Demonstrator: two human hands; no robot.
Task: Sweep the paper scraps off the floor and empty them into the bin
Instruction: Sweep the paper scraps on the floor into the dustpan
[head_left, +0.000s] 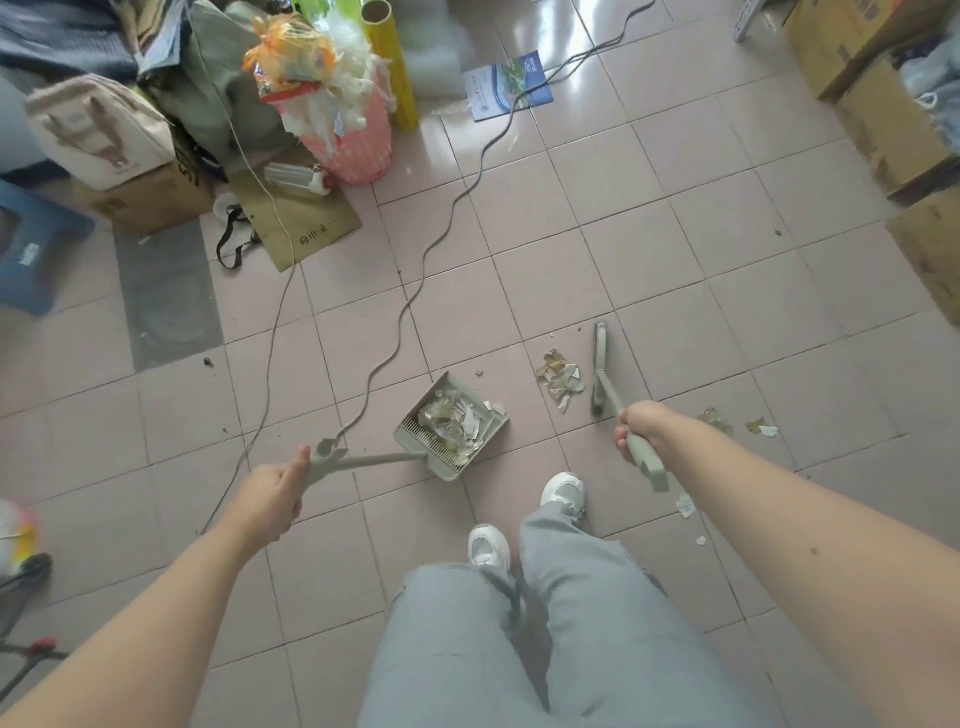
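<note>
My left hand (274, 496) grips the long handle of a grey-green dustpan (451, 426) that rests on the tiled floor with several paper scraps inside. My right hand (640, 425) grips the handle of a matching broom (601, 364), whose head stands on the floor just right of a small pile of paper scraps (560, 379). More scraps (758, 427) lie on the tiles to the right of my right arm, and a few (687, 506) near my right foot. A pink mesh bin (358, 140), overfilled with plastic and paper, stands at the back left.
Two cables (415, 280) snake across the floor from the back to the dustpan handle. Cardboard boxes (893, 130) line the right side. Bags and boxes (130, 156) crowd the back left, with a yellow roll (392, 62) and a booklet (506, 85) behind. My white shoes (563, 491) stand below the dustpan.
</note>
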